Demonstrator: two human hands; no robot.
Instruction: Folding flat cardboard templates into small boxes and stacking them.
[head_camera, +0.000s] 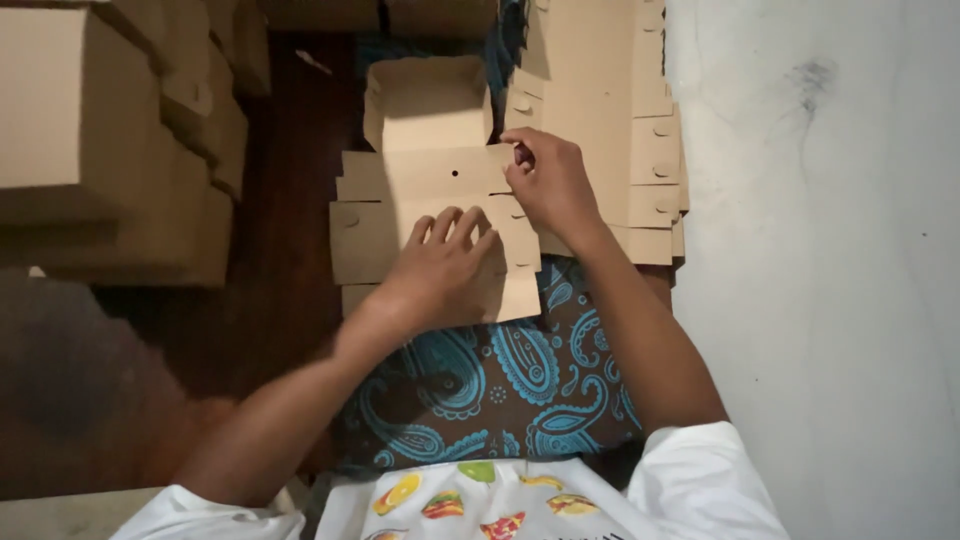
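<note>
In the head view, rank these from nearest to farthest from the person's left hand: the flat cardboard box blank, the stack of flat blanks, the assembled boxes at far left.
1. Flat cardboard box blank: directly under the left hand, touching it.
2. Stack of flat blanks: up and to the right, beyond the right hand.
3. Assembled boxes: far left, across the dark floor.

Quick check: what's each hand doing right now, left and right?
Left hand: open, palm pressed flat on the cardboard box blank.
Right hand: fingers pinching the blank's right side flap.
</note>
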